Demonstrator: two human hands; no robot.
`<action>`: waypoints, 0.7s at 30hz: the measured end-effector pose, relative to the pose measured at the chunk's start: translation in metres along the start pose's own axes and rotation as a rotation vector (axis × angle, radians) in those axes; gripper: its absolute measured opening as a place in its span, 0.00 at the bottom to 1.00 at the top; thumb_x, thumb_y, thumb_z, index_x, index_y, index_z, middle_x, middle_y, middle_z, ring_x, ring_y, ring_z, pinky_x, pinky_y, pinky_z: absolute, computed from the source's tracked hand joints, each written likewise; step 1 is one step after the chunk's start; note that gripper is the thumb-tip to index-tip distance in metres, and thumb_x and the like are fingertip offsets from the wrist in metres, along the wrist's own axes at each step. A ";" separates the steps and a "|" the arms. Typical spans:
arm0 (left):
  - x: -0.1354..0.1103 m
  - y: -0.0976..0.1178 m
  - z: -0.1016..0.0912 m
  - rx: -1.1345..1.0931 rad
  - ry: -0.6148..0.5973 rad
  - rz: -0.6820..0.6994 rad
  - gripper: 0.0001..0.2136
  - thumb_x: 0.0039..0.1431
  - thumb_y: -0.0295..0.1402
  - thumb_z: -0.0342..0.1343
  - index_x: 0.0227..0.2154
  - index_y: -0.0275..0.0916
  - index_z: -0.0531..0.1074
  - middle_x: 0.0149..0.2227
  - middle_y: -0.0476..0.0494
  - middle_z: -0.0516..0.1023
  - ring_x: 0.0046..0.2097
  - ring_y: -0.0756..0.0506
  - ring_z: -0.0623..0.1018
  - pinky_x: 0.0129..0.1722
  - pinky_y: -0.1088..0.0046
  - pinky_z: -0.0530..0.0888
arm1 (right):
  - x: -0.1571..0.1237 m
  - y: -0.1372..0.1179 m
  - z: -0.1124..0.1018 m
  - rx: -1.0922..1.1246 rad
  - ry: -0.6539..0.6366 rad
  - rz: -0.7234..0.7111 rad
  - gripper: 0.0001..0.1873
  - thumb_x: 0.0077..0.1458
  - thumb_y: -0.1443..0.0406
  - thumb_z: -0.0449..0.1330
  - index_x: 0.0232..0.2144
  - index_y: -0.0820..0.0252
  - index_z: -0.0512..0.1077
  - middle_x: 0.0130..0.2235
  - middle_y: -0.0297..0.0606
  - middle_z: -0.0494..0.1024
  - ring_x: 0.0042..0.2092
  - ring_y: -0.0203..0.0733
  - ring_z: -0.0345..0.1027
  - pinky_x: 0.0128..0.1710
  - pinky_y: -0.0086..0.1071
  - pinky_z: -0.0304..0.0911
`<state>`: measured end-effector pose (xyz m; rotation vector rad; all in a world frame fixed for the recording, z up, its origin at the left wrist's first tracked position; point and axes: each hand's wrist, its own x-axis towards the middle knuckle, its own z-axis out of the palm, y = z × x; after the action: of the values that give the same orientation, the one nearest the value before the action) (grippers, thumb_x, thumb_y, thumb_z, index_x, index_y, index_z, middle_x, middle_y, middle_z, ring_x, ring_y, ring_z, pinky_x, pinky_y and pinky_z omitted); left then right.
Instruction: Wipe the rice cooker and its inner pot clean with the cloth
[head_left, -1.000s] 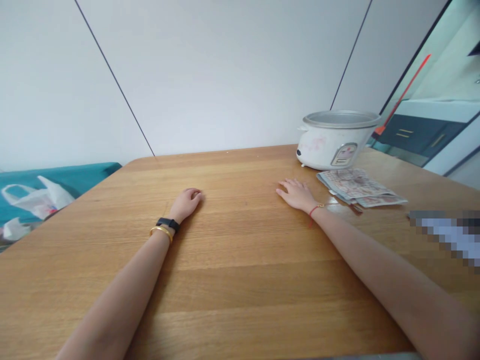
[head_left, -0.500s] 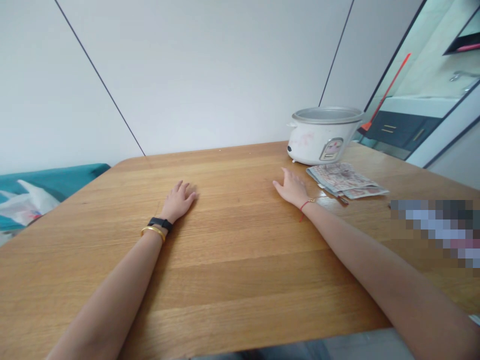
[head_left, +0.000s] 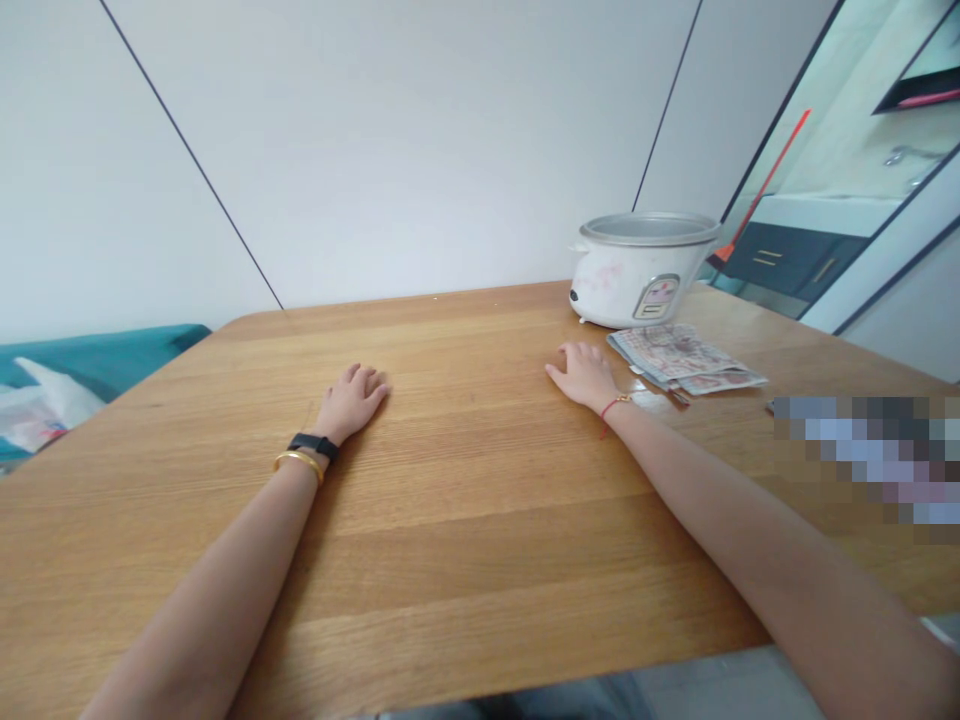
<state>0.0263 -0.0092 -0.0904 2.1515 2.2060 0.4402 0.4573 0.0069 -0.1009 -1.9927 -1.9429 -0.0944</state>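
Our left hand (head_left: 351,400) and right hand (head_left: 583,377) lay flat and released on the bench (head_left: 480,520); a careless sweep could have scattered the papers (head_left: 679,358) just beside our right hand.

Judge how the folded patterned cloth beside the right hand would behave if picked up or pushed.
The folded cloth lies flat and thin, so it probably droops and unfolds when lifted. Pushed across the smooth wooden table, it would likely slide or bunch, not roll. It looks light.
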 end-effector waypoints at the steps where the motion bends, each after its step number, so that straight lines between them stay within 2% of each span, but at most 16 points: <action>1: 0.000 0.000 0.000 -0.005 0.001 -0.008 0.29 0.69 0.49 0.46 0.65 0.39 0.66 0.72 0.31 0.60 0.71 0.32 0.64 0.69 0.49 0.61 | 0.000 0.000 0.000 -0.002 -0.002 0.009 0.24 0.65 0.53 0.56 0.57 0.61 0.69 0.57 0.53 0.74 0.60 0.60 0.63 0.60 0.50 0.60; 11: 0.002 -0.004 0.002 -0.002 0.005 0.038 0.28 0.69 0.49 0.44 0.64 0.39 0.66 0.68 0.34 0.67 0.69 0.35 0.67 0.68 0.55 0.63 | -0.001 0.001 0.000 -0.006 -0.025 0.002 0.22 0.66 0.52 0.54 0.55 0.58 0.71 0.58 0.51 0.73 0.60 0.59 0.63 0.60 0.52 0.59; 18: 0.003 -0.004 0.001 0.025 -0.014 0.042 0.29 0.69 0.49 0.44 0.64 0.34 0.67 0.64 0.32 0.73 0.66 0.34 0.71 0.65 0.55 0.65 | 0.000 0.001 0.001 -0.017 -0.032 0.003 0.22 0.66 0.52 0.54 0.55 0.57 0.72 0.57 0.49 0.73 0.60 0.57 0.63 0.60 0.50 0.59; 21: 0.003 -0.004 0.001 0.027 -0.018 0.064 0.27 0.69 0.48 0.45 0.62 0.37 0.69 0.64 0.33 0.73 0.65 0.34 0.72 0.64 0.54 0.67 | 0.000 0.002 0.000 -0.021 -0.040 -0.003 0.21 0.66 0.52 0.54 0.53 0.57 0.73 0.57 0.49 0.73 0.60 0.57 0.63 0.60 0.50 0.59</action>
<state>0.0220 -0.0062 -0.0915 2.2356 2.1520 0.3937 0.4588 0.0069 -0.1017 -2.0194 -1.9773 -0.0766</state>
